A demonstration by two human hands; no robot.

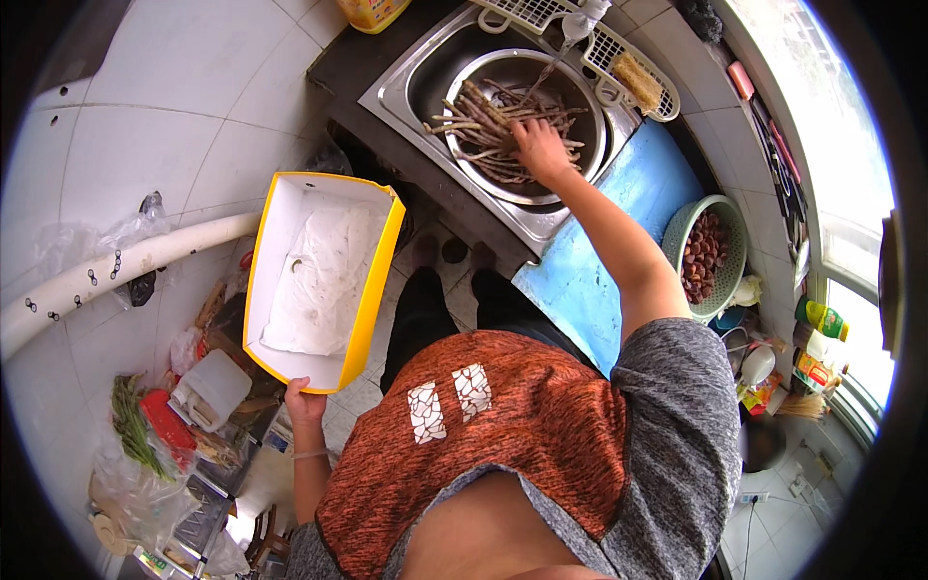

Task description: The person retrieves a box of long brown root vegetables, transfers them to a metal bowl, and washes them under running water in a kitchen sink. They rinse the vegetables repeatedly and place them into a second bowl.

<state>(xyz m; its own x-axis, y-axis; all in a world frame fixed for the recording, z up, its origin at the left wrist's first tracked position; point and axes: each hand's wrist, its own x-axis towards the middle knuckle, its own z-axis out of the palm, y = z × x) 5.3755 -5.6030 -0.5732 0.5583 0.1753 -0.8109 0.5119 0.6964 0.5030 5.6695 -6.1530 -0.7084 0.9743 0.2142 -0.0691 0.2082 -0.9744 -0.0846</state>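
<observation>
My left hand [307, 400] grips the lower edge of a yellow cardboard box [360, 319] with a white inside. Crumpled white paper [319, 290] lines the box, and one small bean-like scrap lies on it. My right hand [541, 151] rests on a heap of purplish long beans [484, 125]; whether its fingers close around any cannot be made out. The beans fill a round stainless steel basin [601, 145] and some stick out past its left rim. This basin sits in a metal sink [428, 80]. Water runs into it from a tap [580, 23].
Right of the sink is a blue counter surface [580, 268], bearing a green colander [676, 239] of chestnuts [703, 254]. White plastic racks [605, 54] flank the tap, one carrying a loofah sponge [638, 81]. A pipe [145, 264] runs along the left wall, above a cluttered shelf [210, 478].
</observation>
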